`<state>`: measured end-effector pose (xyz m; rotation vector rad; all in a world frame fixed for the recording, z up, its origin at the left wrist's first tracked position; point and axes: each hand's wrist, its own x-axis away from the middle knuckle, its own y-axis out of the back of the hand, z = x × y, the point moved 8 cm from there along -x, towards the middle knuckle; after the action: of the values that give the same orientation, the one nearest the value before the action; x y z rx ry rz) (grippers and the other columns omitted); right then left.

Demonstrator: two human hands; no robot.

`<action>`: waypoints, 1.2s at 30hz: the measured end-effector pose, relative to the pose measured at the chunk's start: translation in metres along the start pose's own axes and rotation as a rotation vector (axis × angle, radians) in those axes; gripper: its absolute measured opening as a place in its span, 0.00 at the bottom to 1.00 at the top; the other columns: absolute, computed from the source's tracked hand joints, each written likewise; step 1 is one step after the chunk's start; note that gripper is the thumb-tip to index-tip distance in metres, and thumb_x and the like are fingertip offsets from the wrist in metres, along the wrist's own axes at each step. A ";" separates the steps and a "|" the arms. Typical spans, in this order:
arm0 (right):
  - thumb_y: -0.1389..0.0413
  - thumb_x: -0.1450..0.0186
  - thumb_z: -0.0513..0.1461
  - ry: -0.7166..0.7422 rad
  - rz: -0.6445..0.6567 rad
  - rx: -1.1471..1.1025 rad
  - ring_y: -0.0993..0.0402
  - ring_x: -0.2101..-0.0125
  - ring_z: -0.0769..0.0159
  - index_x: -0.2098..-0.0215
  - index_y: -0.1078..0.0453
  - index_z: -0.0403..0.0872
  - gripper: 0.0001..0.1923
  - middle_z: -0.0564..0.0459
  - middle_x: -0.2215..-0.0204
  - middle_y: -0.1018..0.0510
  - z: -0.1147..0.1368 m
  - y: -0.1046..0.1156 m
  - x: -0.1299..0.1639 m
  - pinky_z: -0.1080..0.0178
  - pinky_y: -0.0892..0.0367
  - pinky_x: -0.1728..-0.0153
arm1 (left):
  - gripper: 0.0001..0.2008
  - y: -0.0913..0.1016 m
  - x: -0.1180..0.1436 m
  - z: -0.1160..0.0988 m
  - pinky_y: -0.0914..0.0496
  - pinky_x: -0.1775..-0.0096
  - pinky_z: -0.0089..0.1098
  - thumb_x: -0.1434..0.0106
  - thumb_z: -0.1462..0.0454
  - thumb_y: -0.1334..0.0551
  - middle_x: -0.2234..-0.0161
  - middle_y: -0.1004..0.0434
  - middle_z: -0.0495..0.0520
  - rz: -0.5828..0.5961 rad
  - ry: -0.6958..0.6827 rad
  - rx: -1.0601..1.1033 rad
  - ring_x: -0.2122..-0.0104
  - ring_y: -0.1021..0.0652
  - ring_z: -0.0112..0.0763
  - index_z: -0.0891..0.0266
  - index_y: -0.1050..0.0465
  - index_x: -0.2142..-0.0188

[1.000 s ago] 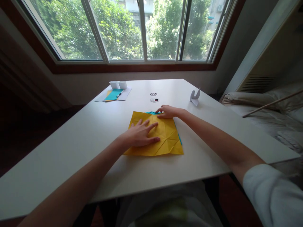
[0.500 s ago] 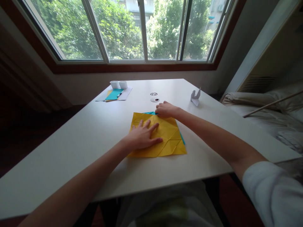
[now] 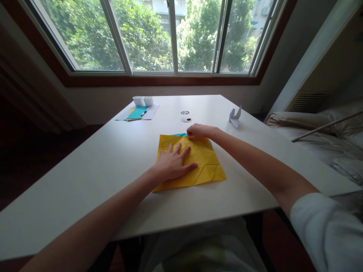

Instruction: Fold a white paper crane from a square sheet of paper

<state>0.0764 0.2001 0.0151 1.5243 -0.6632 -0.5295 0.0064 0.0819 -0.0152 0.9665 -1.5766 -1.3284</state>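
we see the yellow paper (image 3: 202,166) lying flat near the middle of the white table (image 3: 85,166), creased all over, with a sliver of a blue sheet (image 3: 179,134) showing at its far edge. our left hand (image 3: 174,164) lies palm down on the yellow paper with the fingers spread, pressing it to the table. our right hand (image 3: 198,131) sits at the far edge of the paper, fingers curled together and pinching that edge where the blue shows.

beyond the right hand lie two small round discs (image 3: 185,116) on the table. a folded white paper bird (image 3: 235,116) stands toward the right, well apart from the hands. at the far left corner lie some sheets of paper (image 3: 137,112) with a pen (image 3: 143,112) on them, and two small white boxes (image 3: 143,101) just behind.
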 end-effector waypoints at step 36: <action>0.65 0.33 0.52 -0.047 0.006 -0.281 0.64 0.36 0.57 0.35 0.58 0.53 0.30 0.53 0.35 0.58 -0.007 -0.043 0.010 0.48 0.64 0.40 | 0.37 -0.004 -0.018 0.005 0.58 0.49 0.65 0.45 0.36 0.60 0.34 0.66 0.53 0.052 -0.016 0.027 0.40 0.58 0.68 0.40 0.59 0.38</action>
<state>0.0927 0.1983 -0.0267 1.2494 -0.6016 -0.6283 0.0087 0.0999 -0.0213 0.9273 -1.6248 -1.2846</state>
